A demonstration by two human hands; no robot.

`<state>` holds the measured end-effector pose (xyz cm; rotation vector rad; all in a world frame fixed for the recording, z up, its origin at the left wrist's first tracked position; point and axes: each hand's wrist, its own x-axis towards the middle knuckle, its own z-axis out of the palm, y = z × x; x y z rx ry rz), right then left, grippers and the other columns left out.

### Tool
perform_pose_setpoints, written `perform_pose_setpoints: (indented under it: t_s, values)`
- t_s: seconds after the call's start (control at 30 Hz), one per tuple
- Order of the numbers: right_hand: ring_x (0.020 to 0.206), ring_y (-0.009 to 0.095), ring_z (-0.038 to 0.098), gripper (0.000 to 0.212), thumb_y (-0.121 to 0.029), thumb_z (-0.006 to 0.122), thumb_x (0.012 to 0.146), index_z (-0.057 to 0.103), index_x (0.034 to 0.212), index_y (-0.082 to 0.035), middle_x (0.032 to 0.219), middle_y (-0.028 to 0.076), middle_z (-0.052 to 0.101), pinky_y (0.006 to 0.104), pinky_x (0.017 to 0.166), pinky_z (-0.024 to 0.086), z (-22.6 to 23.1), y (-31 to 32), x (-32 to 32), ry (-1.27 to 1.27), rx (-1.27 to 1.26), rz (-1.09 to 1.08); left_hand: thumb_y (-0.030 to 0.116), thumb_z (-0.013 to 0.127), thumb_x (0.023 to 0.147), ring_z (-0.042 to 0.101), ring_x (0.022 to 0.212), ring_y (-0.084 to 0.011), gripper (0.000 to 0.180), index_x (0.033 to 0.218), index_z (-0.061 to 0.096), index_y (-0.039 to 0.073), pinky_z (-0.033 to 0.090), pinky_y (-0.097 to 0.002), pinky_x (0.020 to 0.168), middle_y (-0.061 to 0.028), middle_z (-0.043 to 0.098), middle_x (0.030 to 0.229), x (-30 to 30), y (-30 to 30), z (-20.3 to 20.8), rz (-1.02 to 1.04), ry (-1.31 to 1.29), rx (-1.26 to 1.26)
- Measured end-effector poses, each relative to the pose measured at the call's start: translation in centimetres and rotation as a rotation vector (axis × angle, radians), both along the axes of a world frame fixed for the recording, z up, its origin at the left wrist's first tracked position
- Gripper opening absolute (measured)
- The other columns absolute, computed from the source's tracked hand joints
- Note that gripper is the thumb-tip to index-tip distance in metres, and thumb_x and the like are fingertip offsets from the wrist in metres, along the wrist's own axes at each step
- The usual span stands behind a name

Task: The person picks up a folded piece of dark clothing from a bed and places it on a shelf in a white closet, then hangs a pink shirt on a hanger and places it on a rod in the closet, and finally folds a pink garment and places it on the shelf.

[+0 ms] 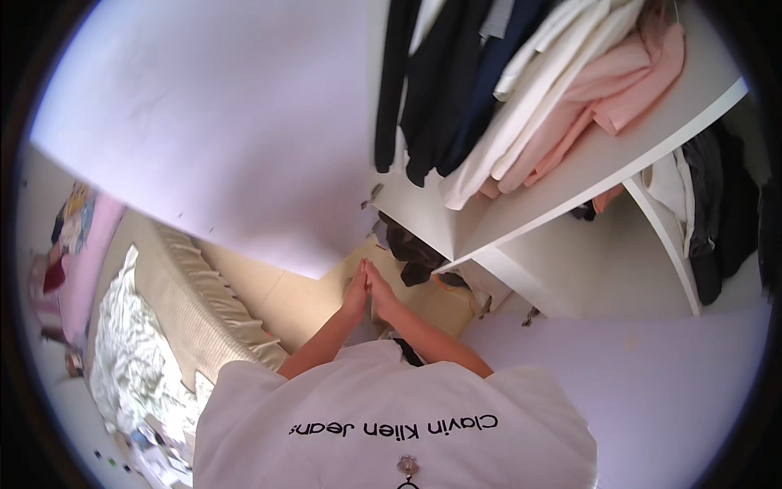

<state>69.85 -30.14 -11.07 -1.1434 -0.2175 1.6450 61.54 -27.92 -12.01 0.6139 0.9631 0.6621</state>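
My left hand [356,292] and my right hand [378,290] meet in front of my body, low in front of the wardrobe. Their palms are turned toward each other and the fingers stretch out straight, tips touching or nearly so. Nothing shows between them. Closest to my hands are dark clothes [405,241] in the lower part of the wardrobe [529,218], just beyond and to the right. Above them hang dark garments [446,81], white garments [521,106] and a pink garment [607,77].
A large pale wardrobe door [204,122] swings out at the left, and another pale door [635,367] is at the lower right. A bed with a beige cover [175,301] and crumpled white bedding [134,354] stands on the left. Tiled floor [265,281] lies between bed and wardrobe.
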Motion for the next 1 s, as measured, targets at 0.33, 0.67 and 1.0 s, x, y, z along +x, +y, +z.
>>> perform_pose_setpoints:
  t_s: [0.33,0.67,1.0]
  values:
    - [0.125,0.014,0.035,0.055,-0.044,0.04,0.096,0.033,0.143,-0.015,0.142,-0.001,0.037,0.0299,0.095,0.031,1.7,-2.8,-10.5,-0.106,0.051,0.337,0.04,0.043,0.095,0.029,0.133,-0.0194,0.059,0.145,0.028,0.011,0.027,-0.0342,0.103,-0.0041,0.032,0.147,-11.2,-4.8,2.6,0.291,0.137,0.051]
    - [0.118,0.011,0.039,0.049,-0.04,0.042,0.096,0.039,0.139,-0.015,0.132,-0.003,0.045,0.028,0.089,0.033,2.2,0.3,-25.8,-0.139,0.103,0.669,0.037,0.044,0.094,0.039,0.123,-0.0135,0.05,0.14,0.037,0.018,0.035,-0.0324,0.093,0.0016,0.043,0.136,-26.8,-4.7,1.5,0.602,0.2,0.076]
    - [0.117,0.012,0.041,0.048,-0.041,0.042,0.096,0.04,0.137,-0.016,0.132,-0.001,0.045,0.0272,0.09,0.034,1.8,3.0,-44.2,-0.076,0.22,0.801,0.025,0.048,0.094,0.047,0.111,-0.0111,0.038,0.13,0.048,0.012,0.039,-0.0268,0.083,0.0011,0.053,0.122,-44.5,-3.3,3.1,0.825,0.17,0.093]
